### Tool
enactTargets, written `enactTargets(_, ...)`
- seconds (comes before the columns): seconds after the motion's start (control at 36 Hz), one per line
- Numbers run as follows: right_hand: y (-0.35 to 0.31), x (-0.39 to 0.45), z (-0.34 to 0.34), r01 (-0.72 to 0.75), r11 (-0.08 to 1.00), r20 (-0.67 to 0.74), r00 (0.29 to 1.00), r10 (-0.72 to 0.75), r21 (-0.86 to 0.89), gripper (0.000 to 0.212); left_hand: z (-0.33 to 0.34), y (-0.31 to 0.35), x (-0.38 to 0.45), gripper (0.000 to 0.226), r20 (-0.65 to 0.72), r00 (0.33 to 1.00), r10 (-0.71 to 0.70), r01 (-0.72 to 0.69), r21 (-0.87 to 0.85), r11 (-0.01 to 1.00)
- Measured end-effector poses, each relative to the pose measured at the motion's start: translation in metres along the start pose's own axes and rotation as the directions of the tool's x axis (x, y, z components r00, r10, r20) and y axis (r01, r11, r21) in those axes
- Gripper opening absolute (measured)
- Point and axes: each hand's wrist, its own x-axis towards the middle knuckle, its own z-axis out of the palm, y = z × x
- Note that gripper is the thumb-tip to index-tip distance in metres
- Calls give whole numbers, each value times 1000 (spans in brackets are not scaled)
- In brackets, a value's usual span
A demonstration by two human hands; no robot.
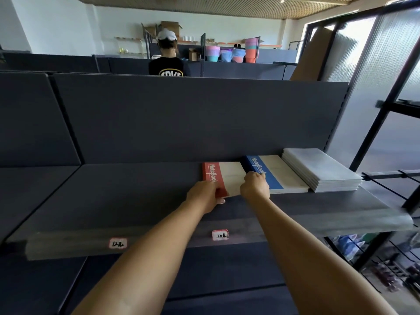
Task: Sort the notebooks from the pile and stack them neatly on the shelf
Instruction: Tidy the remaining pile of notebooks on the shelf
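Head view: both hands, left hand (205, 193) and right hand (255, 185), grip the red notebook (223, 176) on the dark shelf (113, 196) (stockroom behind).

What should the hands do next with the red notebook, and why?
Probably nudge the red notebook back and straight beside the blue notebook. The left hand and right hand hold its near edge, and it sits a little crooked on the shelf.

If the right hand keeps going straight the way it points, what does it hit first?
Likely the blue notebook: the right hand already sits at its near left corner, pointing toward the shelf's back panel. Depth is hard to judge.
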Motion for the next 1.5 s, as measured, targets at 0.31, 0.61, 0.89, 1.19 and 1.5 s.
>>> enactTargets(0.31, 2, 9, 8, 59, 995, -18, 998, -61, -86, 30, -5, -9, 12, 43, 103, 995, 0, -9, 84, 996)
enactTargets(0.61, 2, 15, 16, 185, 875, 13, 980, -201, -448, 40, 5, -11, 25, 46, 96, 995, -39, 29, 96, 995)
enactTargets(0.89, 13, 12, 19, 350, 812, 31, 924, -380, -468, 31, 11, -8, 16, 52, 31, 999, -8, 4, 147, 989)
enactTargets(1.19, 6, 8, 18, 442, 817, 26, 884, -467, -370, 30, -11, -56, -44, 52, -253, 954, -161, 211, 182, 961)
enactTargets(1.5, -75, -58, 56, 612, 711, 133, 782, -609, -346, 33, -60, -128, -141, 51, -337, 874, -351, 428, 188, 884)
